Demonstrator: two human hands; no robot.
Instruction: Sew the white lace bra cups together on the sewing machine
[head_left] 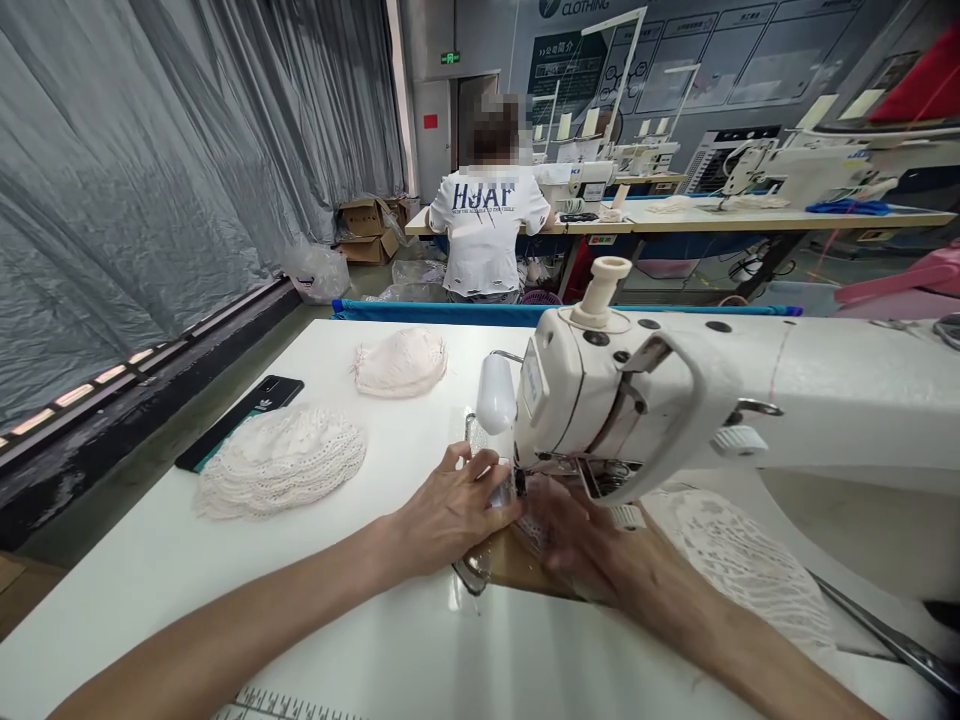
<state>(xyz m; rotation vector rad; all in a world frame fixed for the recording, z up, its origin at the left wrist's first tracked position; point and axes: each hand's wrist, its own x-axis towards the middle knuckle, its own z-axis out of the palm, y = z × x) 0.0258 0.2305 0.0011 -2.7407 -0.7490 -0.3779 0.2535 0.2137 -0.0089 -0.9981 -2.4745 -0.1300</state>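
Note:
A white sewing machine stands on the white table. My left hand rests at the needle area, fingers curled round a small pale piece by the presser foot; what it holds is hard to make out. My right hand lies just right of it under the machine head, blurred by motion, pressing on white lace fabric that trails off to the right under the machine arm.
A pile of white lace pieces and a smaller pinkish pile lie on the table's left half. A black phone sits at the left edge. Another person in a white shirt works at a far table with more machines.

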